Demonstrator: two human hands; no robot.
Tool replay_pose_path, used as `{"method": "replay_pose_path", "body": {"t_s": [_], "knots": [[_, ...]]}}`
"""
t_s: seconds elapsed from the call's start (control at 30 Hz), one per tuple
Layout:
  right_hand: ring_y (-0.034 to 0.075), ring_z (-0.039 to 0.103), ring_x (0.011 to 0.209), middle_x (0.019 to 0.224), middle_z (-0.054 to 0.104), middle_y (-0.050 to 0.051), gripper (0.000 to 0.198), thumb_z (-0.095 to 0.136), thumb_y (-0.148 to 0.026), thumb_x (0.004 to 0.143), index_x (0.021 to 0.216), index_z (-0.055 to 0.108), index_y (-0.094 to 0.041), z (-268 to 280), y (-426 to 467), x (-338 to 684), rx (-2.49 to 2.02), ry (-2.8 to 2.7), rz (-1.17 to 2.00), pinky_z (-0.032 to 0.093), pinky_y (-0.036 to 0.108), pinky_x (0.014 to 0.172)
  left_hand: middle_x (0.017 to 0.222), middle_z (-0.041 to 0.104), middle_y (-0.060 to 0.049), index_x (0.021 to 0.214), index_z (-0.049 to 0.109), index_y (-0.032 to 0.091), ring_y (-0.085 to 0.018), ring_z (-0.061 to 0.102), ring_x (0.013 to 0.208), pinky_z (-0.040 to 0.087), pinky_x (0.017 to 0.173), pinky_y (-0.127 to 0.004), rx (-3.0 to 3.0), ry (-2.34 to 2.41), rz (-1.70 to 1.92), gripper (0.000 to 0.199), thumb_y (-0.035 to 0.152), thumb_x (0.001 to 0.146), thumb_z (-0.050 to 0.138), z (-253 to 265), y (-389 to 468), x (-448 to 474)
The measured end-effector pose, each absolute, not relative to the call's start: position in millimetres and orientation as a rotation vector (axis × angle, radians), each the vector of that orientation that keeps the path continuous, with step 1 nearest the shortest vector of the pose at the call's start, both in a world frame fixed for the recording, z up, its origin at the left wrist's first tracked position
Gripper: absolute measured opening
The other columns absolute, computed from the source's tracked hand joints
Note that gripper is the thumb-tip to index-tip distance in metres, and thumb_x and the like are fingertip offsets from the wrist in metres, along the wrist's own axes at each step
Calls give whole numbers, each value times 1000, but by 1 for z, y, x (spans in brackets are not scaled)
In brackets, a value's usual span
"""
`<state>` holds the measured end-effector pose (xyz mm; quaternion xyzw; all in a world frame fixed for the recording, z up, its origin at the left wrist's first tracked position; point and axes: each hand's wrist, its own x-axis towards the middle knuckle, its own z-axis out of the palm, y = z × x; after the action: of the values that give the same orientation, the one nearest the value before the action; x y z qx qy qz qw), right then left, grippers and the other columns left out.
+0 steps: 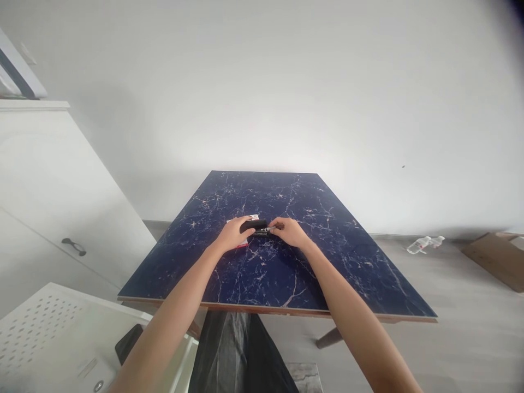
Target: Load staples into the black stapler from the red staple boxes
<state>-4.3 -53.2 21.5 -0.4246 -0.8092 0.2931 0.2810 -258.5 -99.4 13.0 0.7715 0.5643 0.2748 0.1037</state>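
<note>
On the blue marbled table, my left hand (pixel 235 233) is closed round the left end of a small, long black object (pixel 257 224) that looks like a stapler. A narrow strip with a metallic shine shows along its near side. My right hand (pixel 289 231) pinches a small silvery piece (pixel 270 229) at the right end of the black object; its exact kind is too small to tell. A flat white and red package (pixel 242 245) lies under my left hand, which covers most of it.
The blue table (pixel 262 278) stands against a white wall. A white cabinet (pixel 53 180) is at the left, with a white perforated piece of furniture (pixel 45 327) and a dark flat object (pixel 128 343) below. Plastic bottles (pixel 418 245) and a cardboard box (pixel 493 259) lie on the floor at right.
</note>
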Motion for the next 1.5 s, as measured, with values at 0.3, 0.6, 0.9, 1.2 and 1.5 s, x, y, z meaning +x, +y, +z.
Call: {"method": "replay_pose_path", "body": {"t_s": [0.3,0.6,0.9,1.2,1.5], "knots": [[19,69,84,92,76,0,14,68,-25,83,93,78,-27,20,-53,-6,-1167,-2225,680,51,29,84,137,63,-11,139,58,25,-31,60,122,50,101,-45,2253,1678,807,52,53,95,54,14,-100,-257],[20,70,89,98,77,2,19,61,-25,86,98,76,-26,32,-51,6,-1246,-2157,629,50,28,81,124,69,-9,131,62,24,-29,61,114,49,99,-45,2281,1691,927,44,48,95,53,19,-101,-263],[20,67,74,74,73,1,22,50,-15,84,96,67,-23,31,-45,16,-1436,-2231,620,43,27,71,99,71,-4,98,70,22,-20,65,87,51,78,-32,2118,1755,969,22,29,90,50,25,-102,-283],[26,64,75,77,64,3,39,27,-57,102,100,47,-24,19,-65,-22,-1263,-2150,709,42,32,71,111,74,-8,116,72,23,-26,71,91,53,75,-33,2004,1594,690,43,37,75,74,37,-102,-297],[26,66,82,89,67,7,57,20,-64,102,132,41,-20,14,-65,-37,-1167,-2095,838,47,40,82,121,72,-9,137,61,23,-27,71,96,57,78,-34,1900,1564,800,73,33,68,83,31,-94,-293]]}}
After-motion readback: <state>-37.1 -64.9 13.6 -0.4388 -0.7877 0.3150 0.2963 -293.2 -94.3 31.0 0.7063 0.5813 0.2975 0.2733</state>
